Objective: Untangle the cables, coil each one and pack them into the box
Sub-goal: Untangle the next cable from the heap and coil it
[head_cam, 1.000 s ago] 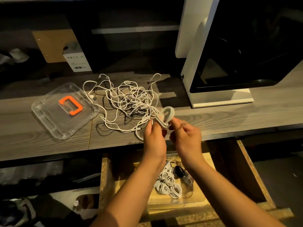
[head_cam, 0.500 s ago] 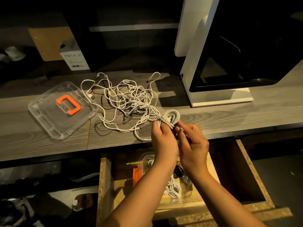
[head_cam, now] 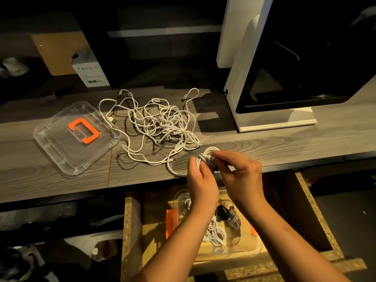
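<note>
The box in the drawer nearest already holds several coiled cables. Over the bench edge, the left hand grips a small white coil and the right hand pinches across it, covering the loop that stood open half a second ago; beyond, a big tangle remains unsorted.

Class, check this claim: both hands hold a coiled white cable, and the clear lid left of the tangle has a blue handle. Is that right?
No: the head view shows an orange handle on the clear lid, not blue. Left hand and right hand do hold the coiled cable.
</note>
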Demonstrator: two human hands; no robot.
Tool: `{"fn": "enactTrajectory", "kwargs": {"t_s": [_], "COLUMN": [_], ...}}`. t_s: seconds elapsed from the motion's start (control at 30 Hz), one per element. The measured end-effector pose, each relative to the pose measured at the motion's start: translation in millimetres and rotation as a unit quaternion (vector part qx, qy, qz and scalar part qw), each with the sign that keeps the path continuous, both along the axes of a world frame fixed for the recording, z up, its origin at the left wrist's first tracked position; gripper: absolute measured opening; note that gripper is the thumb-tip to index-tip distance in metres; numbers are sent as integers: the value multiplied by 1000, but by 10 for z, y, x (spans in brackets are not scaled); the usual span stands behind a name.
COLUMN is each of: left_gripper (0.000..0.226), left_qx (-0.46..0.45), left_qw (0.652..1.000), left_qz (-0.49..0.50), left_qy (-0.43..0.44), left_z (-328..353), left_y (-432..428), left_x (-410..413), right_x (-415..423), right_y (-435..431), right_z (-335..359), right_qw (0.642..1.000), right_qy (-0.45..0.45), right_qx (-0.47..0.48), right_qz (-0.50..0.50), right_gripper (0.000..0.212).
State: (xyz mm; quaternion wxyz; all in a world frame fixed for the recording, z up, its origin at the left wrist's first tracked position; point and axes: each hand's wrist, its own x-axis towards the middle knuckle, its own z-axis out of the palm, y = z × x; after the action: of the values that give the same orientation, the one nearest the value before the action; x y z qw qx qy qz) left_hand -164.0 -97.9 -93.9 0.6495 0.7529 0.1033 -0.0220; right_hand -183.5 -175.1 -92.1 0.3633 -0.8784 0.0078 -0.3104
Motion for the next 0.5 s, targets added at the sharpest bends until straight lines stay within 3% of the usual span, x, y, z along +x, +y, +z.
{"fn": "enactTrajectory", "kwargs": {"t_s": [0.2, 0.37, 0.43, 0.5], "left_gripper": [35, 33, 32, 32], "left_qx": [20, -12, -13, -24], "left_qw": [998, 999, 998, 998], "left_qz": [-1, 14, 18, 16], "left_qy": [-67, -48, -57, -59], "left_z": [-60, -68, -53, -31], "left_y": [16, 57, 73, 75], "left_x": [-40, -14, -8, -27], "right_x": [29, 24, 12, 7], "right_y": [73, 43, -1, -17], "right_z": [66, 69, 74, 86], "right_qw": [999, 996, 998, 996], "right_qy": [40, 74, 48, 43], "right_qx": [0, -2, -4, 70], "right_qz": [-8, 44, 46, 19], "right_gripper": [29, 48, 40, 30]}}
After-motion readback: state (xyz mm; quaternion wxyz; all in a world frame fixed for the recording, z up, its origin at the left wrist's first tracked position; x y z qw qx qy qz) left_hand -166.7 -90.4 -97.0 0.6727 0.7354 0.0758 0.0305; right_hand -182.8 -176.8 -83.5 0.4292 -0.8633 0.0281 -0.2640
